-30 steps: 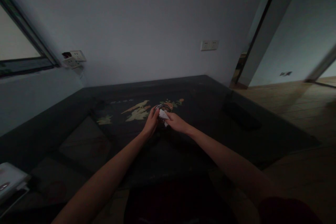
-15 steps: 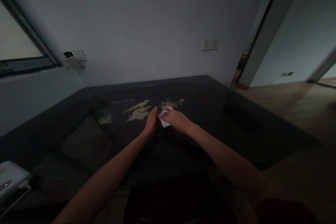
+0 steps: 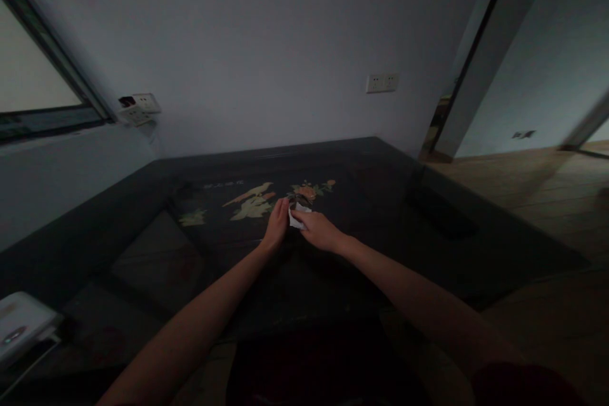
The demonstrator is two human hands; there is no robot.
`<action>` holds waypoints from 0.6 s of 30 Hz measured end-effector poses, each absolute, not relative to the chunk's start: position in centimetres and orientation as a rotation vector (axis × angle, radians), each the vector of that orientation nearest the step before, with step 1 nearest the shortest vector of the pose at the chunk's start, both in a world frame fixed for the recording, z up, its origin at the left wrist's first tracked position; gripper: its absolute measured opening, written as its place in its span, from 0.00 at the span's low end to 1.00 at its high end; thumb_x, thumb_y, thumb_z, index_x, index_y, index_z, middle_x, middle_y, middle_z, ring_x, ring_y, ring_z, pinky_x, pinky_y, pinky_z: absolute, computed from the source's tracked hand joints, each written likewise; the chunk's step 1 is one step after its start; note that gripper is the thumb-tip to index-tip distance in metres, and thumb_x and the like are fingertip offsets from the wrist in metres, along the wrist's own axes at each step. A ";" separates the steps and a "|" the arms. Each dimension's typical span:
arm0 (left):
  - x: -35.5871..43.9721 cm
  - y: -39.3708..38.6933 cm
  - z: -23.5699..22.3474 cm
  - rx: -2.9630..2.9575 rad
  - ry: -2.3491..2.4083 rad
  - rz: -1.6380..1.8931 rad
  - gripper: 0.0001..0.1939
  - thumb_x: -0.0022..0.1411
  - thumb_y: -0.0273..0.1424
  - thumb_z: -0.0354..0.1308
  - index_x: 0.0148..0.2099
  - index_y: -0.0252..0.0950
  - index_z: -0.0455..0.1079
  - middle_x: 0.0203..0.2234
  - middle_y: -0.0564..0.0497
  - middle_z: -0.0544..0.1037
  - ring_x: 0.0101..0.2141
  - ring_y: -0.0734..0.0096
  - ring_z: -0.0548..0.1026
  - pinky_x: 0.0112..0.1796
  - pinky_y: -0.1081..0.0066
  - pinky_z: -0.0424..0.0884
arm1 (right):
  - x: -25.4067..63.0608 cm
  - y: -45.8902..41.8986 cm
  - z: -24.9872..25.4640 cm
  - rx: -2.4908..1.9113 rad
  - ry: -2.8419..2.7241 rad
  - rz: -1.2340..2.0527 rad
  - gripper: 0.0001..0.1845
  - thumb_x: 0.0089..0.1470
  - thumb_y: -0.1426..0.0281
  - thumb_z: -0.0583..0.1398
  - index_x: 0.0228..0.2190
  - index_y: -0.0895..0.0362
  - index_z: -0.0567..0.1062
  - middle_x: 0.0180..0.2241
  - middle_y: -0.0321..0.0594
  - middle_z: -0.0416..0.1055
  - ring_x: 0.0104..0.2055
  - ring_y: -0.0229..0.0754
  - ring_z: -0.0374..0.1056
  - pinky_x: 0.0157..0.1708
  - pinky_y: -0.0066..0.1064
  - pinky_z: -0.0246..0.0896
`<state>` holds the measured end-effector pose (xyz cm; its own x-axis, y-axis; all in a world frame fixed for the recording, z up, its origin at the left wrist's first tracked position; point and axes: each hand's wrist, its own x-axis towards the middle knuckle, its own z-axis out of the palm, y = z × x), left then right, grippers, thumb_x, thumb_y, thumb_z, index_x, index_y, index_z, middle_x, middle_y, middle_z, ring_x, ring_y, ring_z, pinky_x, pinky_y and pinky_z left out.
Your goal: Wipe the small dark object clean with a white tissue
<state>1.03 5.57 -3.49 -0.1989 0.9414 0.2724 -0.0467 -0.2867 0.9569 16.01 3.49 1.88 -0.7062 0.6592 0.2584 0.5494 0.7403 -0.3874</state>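
I bared more of the dark item (image 3: 301, 200), probably easing access; right hand (image 3: 321, 232) pinched tissue (image 3: 295, 221); left hand (image 3: 276, 224): grip I couldn't tell.

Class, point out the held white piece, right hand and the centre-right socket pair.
White piece (image 3: 295, 223), head view: visible middle.
Right hand (image 3: 321, 231), head view: middle of hand.
Socket pair (image 3: 382, 83), head view: central seam.

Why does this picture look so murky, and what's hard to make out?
Head view: dim light leaves the table near black and the wall grey; head view: the white sheet in the right hand stands out, but the dark item beside it is too dim to name.
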 end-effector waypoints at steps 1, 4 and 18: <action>1.1 5.4 -3.3 1.288 1.153 1.615 0.22 0.59 0.51 0.54 0.38 0.36 0.70 0.32 0.50 0.73 0.34 0.68 0.72 0.37 0.71 0.68 | 16.1 3.5 2.0 -0.942 -2.586 0.352 0.21 0.54 0.80 0.53 0.50 0.61 0.70 0.46 0.51 0.75 0.48 0.47 0.71 0.46 0.34 0.62; 1.1 5.1 -2.9 1.354 1.210 1.631 0.23 0.58 0.53 0.53 0.36 0.36 0.71 0.30 0.50 0.73 0.32 0.67 0.70 0.35 0.71 0.66 | 16.4 3.6 2.6 -0.932 -2.706 0.143 0.19 0.55 0.80 0.53 0.47 0.59 0.73 0.44 0.50 0.76 0.47 0.47 0.72 0.45 0.35 0.63; 1.1 4.9 -2.6 1.457 1.316 1.576 0.21 0.61 0.50 0.53 0.32 0.36 0.70 0.26 0.52 0.71 0.30 0.68 0.68 0.33 0.72 0.64 | 16.3 3.2 2.9 -1.023 -2.746 -0.007 0.20 0.58 0.80 0.50 0.48 0.58 0.74 0.41 0.51 0.77 0.44 0.48 0.73 0.44 0.35 0.64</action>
<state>1.08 4.89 -2.63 -0.2049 0.9138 0.3507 0.1818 -0.3166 0.9310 16.28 3.19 2.93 -0.7368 0.6465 0.1978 0.6475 0.7589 -0.0686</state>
